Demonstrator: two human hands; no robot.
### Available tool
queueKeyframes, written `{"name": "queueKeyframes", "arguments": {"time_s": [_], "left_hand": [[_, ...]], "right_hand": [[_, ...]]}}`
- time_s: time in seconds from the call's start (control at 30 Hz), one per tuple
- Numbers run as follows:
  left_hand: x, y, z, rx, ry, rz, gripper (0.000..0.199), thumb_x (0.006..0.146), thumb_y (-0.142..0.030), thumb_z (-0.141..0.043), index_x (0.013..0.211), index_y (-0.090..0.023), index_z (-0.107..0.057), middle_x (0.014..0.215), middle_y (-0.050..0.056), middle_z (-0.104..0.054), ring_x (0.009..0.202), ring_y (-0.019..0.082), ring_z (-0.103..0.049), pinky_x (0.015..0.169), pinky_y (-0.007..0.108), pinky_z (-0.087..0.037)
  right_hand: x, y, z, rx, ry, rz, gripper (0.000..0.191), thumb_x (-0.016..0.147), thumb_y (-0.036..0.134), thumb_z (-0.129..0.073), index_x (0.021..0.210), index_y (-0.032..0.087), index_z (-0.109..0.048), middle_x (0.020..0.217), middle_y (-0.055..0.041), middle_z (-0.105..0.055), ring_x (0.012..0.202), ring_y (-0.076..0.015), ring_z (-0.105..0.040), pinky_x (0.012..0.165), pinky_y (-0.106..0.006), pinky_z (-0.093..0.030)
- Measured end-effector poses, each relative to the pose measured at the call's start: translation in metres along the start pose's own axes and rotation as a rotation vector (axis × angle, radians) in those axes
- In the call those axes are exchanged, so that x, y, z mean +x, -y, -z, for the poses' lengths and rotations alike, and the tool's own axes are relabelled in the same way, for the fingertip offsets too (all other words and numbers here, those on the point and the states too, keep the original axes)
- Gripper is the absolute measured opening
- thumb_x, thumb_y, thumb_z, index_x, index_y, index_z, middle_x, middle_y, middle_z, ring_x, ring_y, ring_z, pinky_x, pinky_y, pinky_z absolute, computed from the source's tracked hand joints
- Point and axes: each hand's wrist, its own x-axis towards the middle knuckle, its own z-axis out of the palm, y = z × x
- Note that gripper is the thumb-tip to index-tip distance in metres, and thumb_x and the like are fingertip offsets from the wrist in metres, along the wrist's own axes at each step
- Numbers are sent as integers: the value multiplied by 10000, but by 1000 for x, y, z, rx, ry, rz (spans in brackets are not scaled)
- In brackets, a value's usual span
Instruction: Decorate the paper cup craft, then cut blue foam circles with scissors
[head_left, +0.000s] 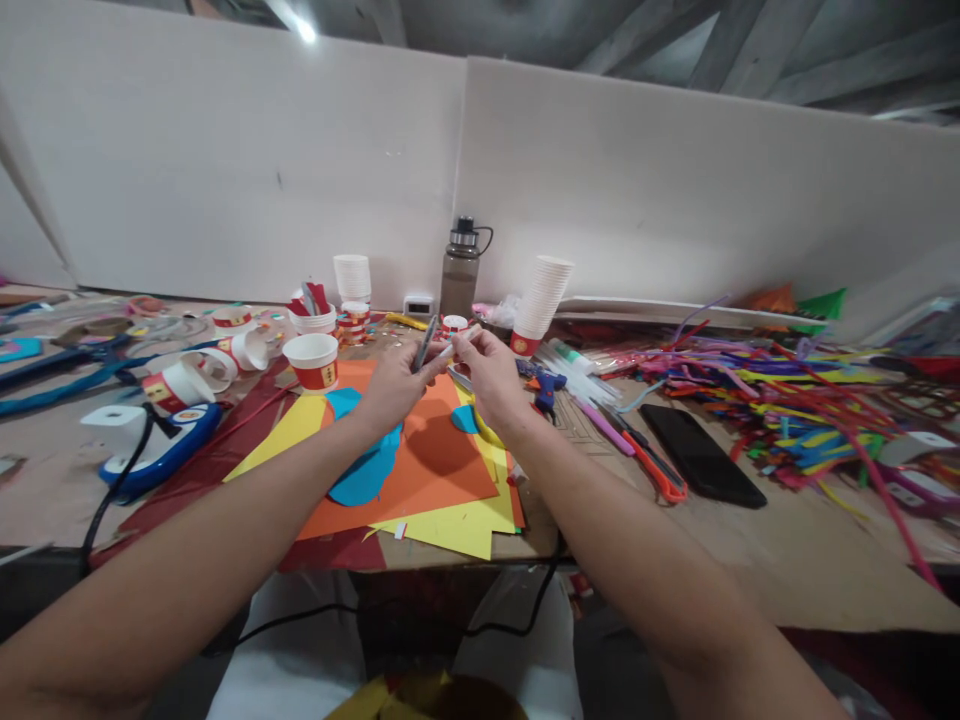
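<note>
My left hand (397,378) is closed around a slim grey tool (425,345) that points up; its exact kind is unclear. Close beside it, my right hand (487,372) pinches a small white strip (446,354), whose near end reaches my left fingertips. Both hands hover over an orange sheet (442,460), which lies on yellow sheets (457,530). A blue cut-out (367,475) rests on the orange sheet under my left forearm. Another small blue piece (464,419) shows by my right wrist. Just beyond my fingers stands a small red and white paper cup piece (454,324).
Paper cups (311,362) stand at left, with a tall cup stack (541,300) behind right. A bottle (460,268) stands by the wall. At right lie a blue glue gun (550,388), an orange-handled cutter (660,468), a phone (701,455) and many pipe cleaners (795,400). A power strip (161,452) sits left.
</note>
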Motion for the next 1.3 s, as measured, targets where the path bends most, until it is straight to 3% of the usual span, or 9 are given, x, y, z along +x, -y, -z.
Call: {"name": "queueKeyframes", "arguments": {"time_s": [0.17, 0.3, 0.5, 0.6, 0.7, 0.9, 1.0, 1.1, 1.3], "left_hand": [[-3, 2, -2, -203, 30, 170, 390, 815, -472, -597, 1061, -170, -586, 747, 25, -616, 552, 102, -547, 405, 186, -391], [-2, 0, 0, -298, 55, 287, 357, 816, -496, -592, 989, -186, -553, 537, -62, -480, 365, 37, -300, 344, 148, -206], [1, 2, -3, -508, 20, 386, 210, 803, -349, -584, 759, -199, -444, 564, -39, -523, 415, 64, -369, 368, 166, -229], [2, 6, -3, -485, 22, 322, 188, 804, -324, -578, 723, -177, -492, 636, -2, -580, 498, 79, -461, 453, 201, -346], [2, 10, -2, -362, -3, 223, 220, 752, -340, -671, 704, -146, -578, 652, -8, -553, 540, 61, -440, 517, 200, -344], [1, 9, -1, -392, 110, 245, 288, 698, -403, -746, 701, -155, -600, 562, -42, -445, 496, 66, -370, 499, 230, -286], [0, 10, -2, -394, 146, 240, 303, 712, -409, -742, 671, -159, -576, 547, -45, -425, 487, 65, -356, 485, 235, -258], [0, 11, -3, -396, 155, 230, 319, 717, -417, -741, 657, -160, -561, 546, -49, -408, 487, 62, -346, 482, 235, -246], [0, 9, -4, -409, 125, 252, 333, 676, -405, -778, 663, -151, -563, 544, -55, -412, 475, 51, -313, 469, 228, -233]], "right_hand": [[14, 20, 23, -208, -46, -25, 200, 826, 380, -533, 796, 184, -549, 608, 49, -487, 552, -83, -448, 520, -204, -365], [19, 45, 63, -725, -86, 27, 203, 822, 358, -549, 785, 164, -594, 682, 5, -571, 624, -119, -525, 582, -235, -387], [-9, 69, 121, -1443, -225, -91, 403, 796, 375, -623, 1125, 147, -581, 992, -139, -693, 901, -261, -644, 736, -322, -441], [-19, 68, 136, -1704, -150, -243, 387, 819, 385, -595, 1126, 150, -605, 1067, -179, -686, 990, -304, -643, 776, -353, -448], [-22, 59, 142, -1848, 21, -365, 384, 825, 392, -578, 1105, 139, -648, 1080, -196, -684, 1004, -309, -648, 779, -352, -450], [-24, 46, 140, -1872, 172, -411, 306, 816, 330, -566, 986, 121, -711, 1013, -183, -709, 941, -251, -664, 740, -293, -439], [-23, 49, 135, -1835, 44, -315, 356, 891, 352, -449, 962, 115, -705, 1000, -194, -705, 928, -258, -655, 731, -310, -429], [-23, 52, 118, -1502, -77, -57, 321, 904, 354, -439, 964, 152, -681, 935, -118, -711, 854, -209, -633, 709, -284, -418], [-35, 45, 55, -876, 418, 3, 304, 863, 418, -501, 896, 164, -664, 776, -11, -650, 665, -121, -541, 609, -232, -389]]}}
